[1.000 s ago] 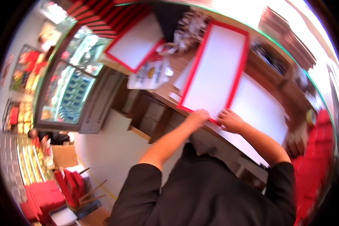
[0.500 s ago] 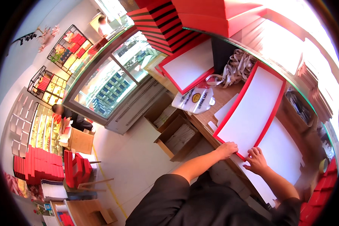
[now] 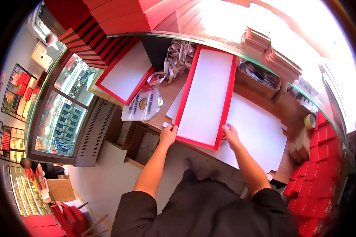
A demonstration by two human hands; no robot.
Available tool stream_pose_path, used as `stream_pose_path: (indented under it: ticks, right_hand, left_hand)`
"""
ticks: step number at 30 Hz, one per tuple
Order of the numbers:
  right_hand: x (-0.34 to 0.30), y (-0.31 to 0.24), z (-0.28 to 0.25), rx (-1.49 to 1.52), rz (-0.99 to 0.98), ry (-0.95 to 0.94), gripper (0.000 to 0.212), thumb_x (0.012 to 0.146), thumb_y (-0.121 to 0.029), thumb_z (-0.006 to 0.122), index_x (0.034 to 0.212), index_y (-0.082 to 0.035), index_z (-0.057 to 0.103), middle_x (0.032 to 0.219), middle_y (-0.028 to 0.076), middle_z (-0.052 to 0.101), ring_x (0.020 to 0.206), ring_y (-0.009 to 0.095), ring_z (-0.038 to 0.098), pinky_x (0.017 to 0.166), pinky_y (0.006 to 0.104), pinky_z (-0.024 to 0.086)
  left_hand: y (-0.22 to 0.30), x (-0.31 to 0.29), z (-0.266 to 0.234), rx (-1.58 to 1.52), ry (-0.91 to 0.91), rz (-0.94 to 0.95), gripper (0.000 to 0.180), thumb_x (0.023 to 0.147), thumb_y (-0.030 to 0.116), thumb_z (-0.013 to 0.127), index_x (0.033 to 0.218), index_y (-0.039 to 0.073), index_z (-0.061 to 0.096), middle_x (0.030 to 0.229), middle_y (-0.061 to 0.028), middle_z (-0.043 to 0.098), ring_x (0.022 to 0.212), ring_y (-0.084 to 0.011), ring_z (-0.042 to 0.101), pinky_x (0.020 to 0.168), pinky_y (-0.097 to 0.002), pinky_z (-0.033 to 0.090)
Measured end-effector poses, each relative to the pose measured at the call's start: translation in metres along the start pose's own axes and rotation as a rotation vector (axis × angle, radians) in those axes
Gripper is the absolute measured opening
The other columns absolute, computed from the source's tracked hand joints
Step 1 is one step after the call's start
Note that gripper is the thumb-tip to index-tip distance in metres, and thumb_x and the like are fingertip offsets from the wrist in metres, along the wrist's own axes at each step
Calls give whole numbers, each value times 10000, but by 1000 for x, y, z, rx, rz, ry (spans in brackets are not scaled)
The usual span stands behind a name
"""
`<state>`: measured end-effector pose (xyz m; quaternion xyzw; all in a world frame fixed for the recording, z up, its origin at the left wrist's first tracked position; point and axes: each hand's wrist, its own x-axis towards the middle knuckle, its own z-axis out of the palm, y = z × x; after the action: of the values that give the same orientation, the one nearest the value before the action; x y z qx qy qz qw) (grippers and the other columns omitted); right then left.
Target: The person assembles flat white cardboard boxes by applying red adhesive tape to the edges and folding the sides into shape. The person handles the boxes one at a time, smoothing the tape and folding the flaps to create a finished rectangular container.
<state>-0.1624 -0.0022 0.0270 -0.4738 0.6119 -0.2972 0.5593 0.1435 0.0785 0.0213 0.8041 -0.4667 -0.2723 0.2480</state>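
A long, flat box piece point(image 3: 205, 94), white inside with a red border, lies lengthwise away from me on the table. My left hand point(image 3: 168, 135) is closed on its left edge by the near corner. On the opposite edge, my right hand point(image 3: 230, 136) grips the red border with curled fingers. Beneath the piece and to its right spreads a white die-cut cardboard sheet point(image 3: 257, 134). Another red-bordered white piece point(image 3: 127, 73) rests to the left, and a clear printed plastic bag point(image 3: 143, 103) lies in front of it.
A bundle of pale ribbons point(image 3: 180, 57) sits behind the table's left part. Stacked red boxes point(image 3: 312, 177) stand at right, near a tape roll point(image 3: 309, 121). Open cartons point(image 3: 140, 144) are on the floor; a glass display fridge point(image 3: 63, 114) stands left. Two people are far left.
The view has swung to the right. My hands have moved apart from the near end of the red-bordered piece to its two sides, and it now points more straight away from me.
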Motion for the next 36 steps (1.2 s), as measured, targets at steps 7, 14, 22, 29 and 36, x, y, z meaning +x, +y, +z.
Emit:
stream_pose_path:
  ticks: [7,14,22,29,36]
  right_hand:
    - [-76,37,26,-5,-290,16,218,958,-149,463,1058,15,566,904,121,639,854,211,598,765,353,476]
    - [-130,53,83,-205,-274,-270,216,944,-105,453,1132,-29,528,820,135,592,724,210,584,650,347,473]
    - [-73,-38,258,323,-247,-553,305,968,-131,441,1230,-4,530,1095,47,598,993,120,523,889,275,413]
    - [-34,-148,369,753,35,-721,300,984,-232,483,1245,-86,503,1121,55,613,982,182,604,818,366,513]
    - [27,-202,370,267,81,-748,366,975,-410,491,1217,-136,498,1019,68,614,915,242,619,779,424,527]
  left_hand:
    - [-10,-121,-14,-314,232,101,219,917,192,529,1021,-1,529,924,-229,625,876,-414,604,734,-466,480]
    - [-74,-269,13,-376,468,-224,300,944,223,514,1068,-48,479,914,-261,612,843,-409,622,729,-464,490]
    - [-55,-221,-132,-872,806,125,468,929,97,498,1351,-18,333,1264,-155,508,1170,-216,494,1010,-362,376]
    - [-57,-70,-212,-856,676,425,513,965,28,486,1419,24,248,1282,-143,502,1153,-176,520,988,-310,414]
    - [-41,19,-257,-1314,425,302,509,945,118,555,1374,12,303,1268,-115,504,1135,-173,523,951,-333,436]
